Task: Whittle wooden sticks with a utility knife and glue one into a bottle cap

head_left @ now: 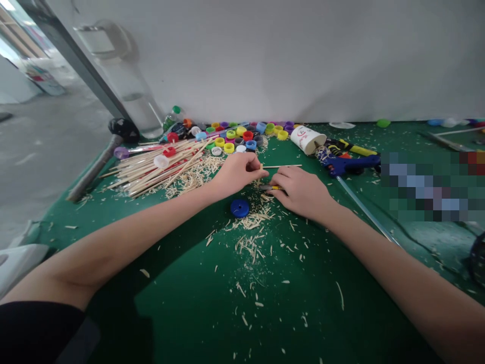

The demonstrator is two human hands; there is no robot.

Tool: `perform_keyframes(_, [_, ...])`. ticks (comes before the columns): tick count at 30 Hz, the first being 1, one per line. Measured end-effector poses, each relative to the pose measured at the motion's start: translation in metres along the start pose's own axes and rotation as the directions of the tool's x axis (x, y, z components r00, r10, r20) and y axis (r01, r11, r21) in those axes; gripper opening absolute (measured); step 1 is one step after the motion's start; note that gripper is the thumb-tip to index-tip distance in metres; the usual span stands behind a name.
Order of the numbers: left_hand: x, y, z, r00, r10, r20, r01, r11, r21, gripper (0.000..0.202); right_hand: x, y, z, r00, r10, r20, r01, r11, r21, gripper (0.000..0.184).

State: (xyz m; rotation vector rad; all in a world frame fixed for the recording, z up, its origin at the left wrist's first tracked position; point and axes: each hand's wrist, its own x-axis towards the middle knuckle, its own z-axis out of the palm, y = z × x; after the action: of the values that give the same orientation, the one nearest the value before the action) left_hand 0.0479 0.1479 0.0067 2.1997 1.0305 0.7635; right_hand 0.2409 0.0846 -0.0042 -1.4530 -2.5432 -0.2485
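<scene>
Near the middle of the green table, my left hand (238, 173) is closed in a pinch, and a thin wooden stick (284, 166) runs rightward from its fingertips. My right hand (301, 189) is wrapped round a craft knife (276, 187) with some yellow on it; its tip points left, just below my left fingertips. Most of the knife's handle is hidden in the palm. Below the two hands lies a blue bottle cap (240, 208) with a small hole in its centre. Pale wood shavings (253, 245) are scattered around it.
A pile of wooden sticks (151, 169) lies at left beside a hammer (100, 162). Coloured bottle caps (229, 147) line the wall. At right are a tipped paper cup (307, 140), a blue glue gun (350, 164) and a clear glue stick (366, 210).
</scene>
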Motion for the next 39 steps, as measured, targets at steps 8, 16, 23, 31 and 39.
perform_keyframes(8, [0.0048,-0.0039,0.0004,0.985,0.057,0.161,-0.052,0.998,-0.035,0.020,-0.0015,-0.0028,0.0001,0.999,-0.005,-0.051,0.001,0.997,-0.076,0.020])
perform_keyframes(16, [0.0035,-0.0062,0.0009,0.970,0.051,0.237,-0.011,0.986,-0.167,0.022,-0.0051,-0.0055,0.0029,0.998,-0.008,-0.064,0.000,0.991,-0.135,0.021])
perform_keyframes(23, [0.0047,0.0004,-0.0067,0.963,0.081,0.256,-0.071,0.996,-0.047,0.021,-0.0052,-0.0076,0.0021,0.999,0.026,-0.041,-0.032,0.990,-0.139,0.021])
perform_keyframes(31, [0.0031,-0.0013,-0.0042,0.974,0.092,0.205,-0.088,0.996,-0.028,0.018,-0.0025,-0.0041,0.0005,0.999,0.036,0.033,-0.032,0.995,-0.100,0.022])
perform_keyframes(39, [0.0030,-0.0022,-0.0017,0.993,0.047,0.107,-0.044,0.999,-0.031,0.020,-0.0005,-0.0029,-0.0003,0.997,0.029,0.072,-0.025,0.998,-0.059,0.023])
